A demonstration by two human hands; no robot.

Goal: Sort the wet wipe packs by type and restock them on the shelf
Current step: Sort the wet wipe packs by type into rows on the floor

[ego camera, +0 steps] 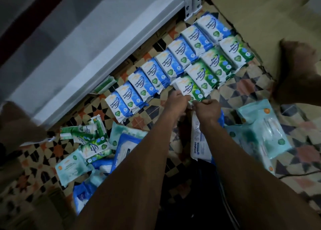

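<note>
At 9 o'clock in the head view, an unsorted heap of green pine packs (pixel 90 141) and larger teal packs (pixel 73 167) lies on the patterned floor (pixel 251 89), apparently awaiting sorting. The white shelf (pixel 86 47) runs from 8 o'clock up to 12 o'clock, unstocked where visible. Parallel to its edge, the blue fragrance-free packs (pixel 156 73) form an overlapped row, each leaning on its neighbour; this likely keeps one type together for restocking in a single lift. Just beside that row, toward 1 o'clock, the green pine row (pixel 217 63) is being extended. At centre, the left hand (pixel 175 102) and right hand (pixel 207 108) both pinch the near edge of the endmost green pine pack (pixel 190 89), fingers closed on its seam, probably to square it against the row. Below the right hand lies a white pack (pixel 198 143), and at 3 o'clock a separate group of large teal packs (pixel 260 130), set apart by type.
</note>
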